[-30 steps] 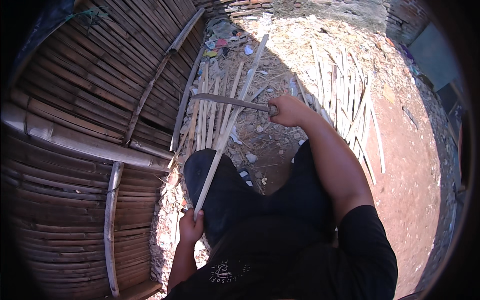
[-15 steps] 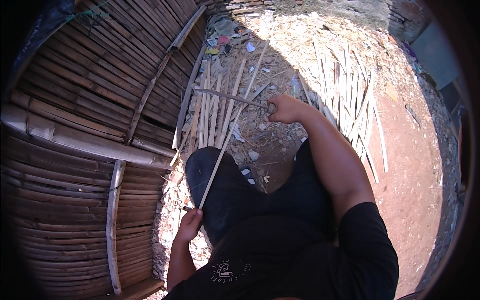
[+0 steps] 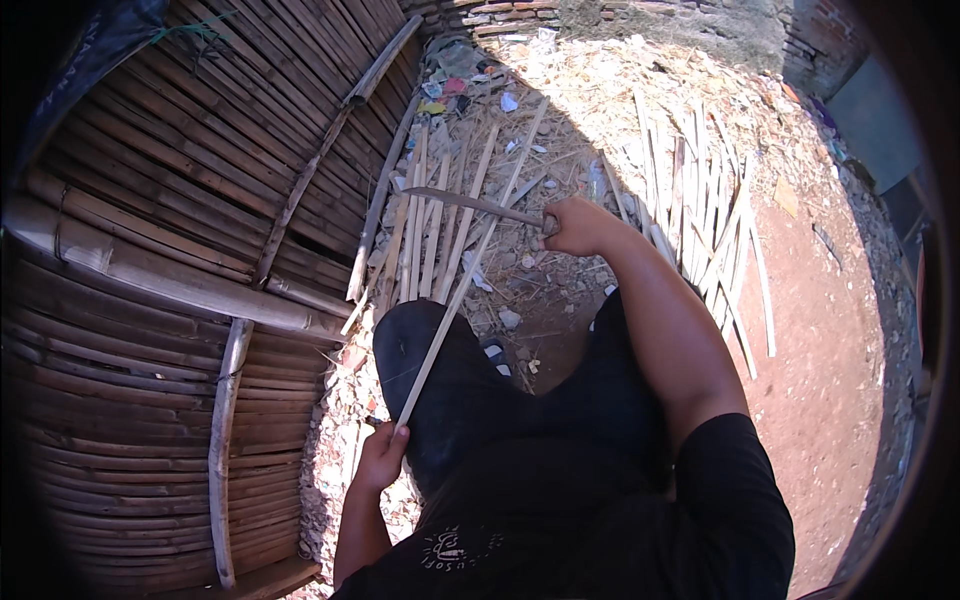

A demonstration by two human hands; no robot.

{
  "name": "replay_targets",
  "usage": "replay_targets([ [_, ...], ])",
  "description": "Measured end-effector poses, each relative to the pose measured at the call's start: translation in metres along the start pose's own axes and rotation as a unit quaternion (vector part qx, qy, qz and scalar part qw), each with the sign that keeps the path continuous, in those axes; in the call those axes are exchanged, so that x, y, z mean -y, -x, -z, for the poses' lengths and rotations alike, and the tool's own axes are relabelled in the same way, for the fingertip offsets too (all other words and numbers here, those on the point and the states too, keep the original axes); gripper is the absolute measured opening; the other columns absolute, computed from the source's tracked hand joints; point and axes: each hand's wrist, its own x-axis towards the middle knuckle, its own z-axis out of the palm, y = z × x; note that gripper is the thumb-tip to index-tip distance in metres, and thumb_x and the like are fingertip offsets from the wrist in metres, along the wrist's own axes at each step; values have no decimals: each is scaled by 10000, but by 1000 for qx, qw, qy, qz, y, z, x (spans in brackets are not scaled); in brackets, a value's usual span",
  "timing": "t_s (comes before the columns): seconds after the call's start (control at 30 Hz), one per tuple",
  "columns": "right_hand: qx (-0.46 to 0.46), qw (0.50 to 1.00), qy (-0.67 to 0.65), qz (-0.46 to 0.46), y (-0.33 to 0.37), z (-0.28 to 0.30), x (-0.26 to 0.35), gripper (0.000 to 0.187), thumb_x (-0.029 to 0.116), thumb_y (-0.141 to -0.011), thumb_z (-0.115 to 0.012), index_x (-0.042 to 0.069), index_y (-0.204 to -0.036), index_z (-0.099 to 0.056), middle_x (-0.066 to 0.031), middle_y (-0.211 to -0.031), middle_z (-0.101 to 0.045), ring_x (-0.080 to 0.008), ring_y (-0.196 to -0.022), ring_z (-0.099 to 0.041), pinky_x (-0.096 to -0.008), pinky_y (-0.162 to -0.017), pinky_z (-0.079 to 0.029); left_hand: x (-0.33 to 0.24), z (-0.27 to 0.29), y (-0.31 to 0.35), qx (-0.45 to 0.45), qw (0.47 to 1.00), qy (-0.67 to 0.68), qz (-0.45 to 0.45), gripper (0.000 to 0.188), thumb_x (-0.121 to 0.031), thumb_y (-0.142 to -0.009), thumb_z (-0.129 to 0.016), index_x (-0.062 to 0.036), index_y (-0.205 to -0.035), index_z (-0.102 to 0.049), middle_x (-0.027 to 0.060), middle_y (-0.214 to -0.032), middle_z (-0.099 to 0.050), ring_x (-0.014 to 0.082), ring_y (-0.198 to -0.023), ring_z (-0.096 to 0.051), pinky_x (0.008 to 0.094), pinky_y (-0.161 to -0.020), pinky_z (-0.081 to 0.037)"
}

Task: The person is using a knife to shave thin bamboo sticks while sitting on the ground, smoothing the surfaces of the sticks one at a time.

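My left hand (image 3: 380, 458), beside my left thigh, is closed on the near end of a long pale bamboo strip (image 3: 450, 312). The strip slants over that thigh toward the far ground. Farther out, my right hand (image 3: 578, 227) grips a machete (image 3: 468, 203) by its handle, which the fingers mostly hide. Its dark blade points left and crosses the strip beyond my knee; whether the edge touches the strip I cannot tell. Several split bamboo strips (image 3: 432, 235) lie on the ground past my left knee, beneath the blade's tip.
On the left stands a bamboo slat wall (image 3: 150, 300) with thick poles. A loose pile of bamboo strips (image 3: 705, 210) lies at right on reddish dirt. Shavings, stones and litter cover the far ground up to a brick wall (image 3: 500, 18). My spread legs (image 3: 430, 350) frame the near ground.
The strip now shows a broader face, as if turned in my left hand. The machete stays across it, almost in place. The whole view has shifted slightly.
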Motion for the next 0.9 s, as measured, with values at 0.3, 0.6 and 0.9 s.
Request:
replay_targets([
  [0.3, 102, 977, 37, 182, 24, -32, 42, 426, 354, -747, -792, 62, -1041, -689, -202, -942, -692, -405, -953, -654, -473, -834, -509, -6, 5, -2, 28, 999, 0, 14, 351, -311, -1034, -533, -8, -866, -592, -39, -708, -496, 86, -696, -448, 281, -644, -400],
  [0.6, -41, 998, -4, 37, 4, -3, -3, 475, 371, -762, -781, 16, -1061, -680, -234, -977, -684, -406, -973, -657, -468, -859, -507, -7, -5, 2, -40, 996, -56, -50, 412, -361, -1006, -576, -1, -807, -559, 72, -624, -531, 125, -606, -453, 336, -566, -394],
  [0.9, 82, 984, 35, 157, 18, -32, 31, 468, 362, -740, -791, 55, -1076, -683, -213, -959, -686, -403, -964, -656, -475, -842, -508, 1, -3, -3, -22, 999, -28, -37, 390, -331, -1007, -579, -7, -791, -568, 25, -620, -493, 103, -619, -423, 317, -567, -373],
])
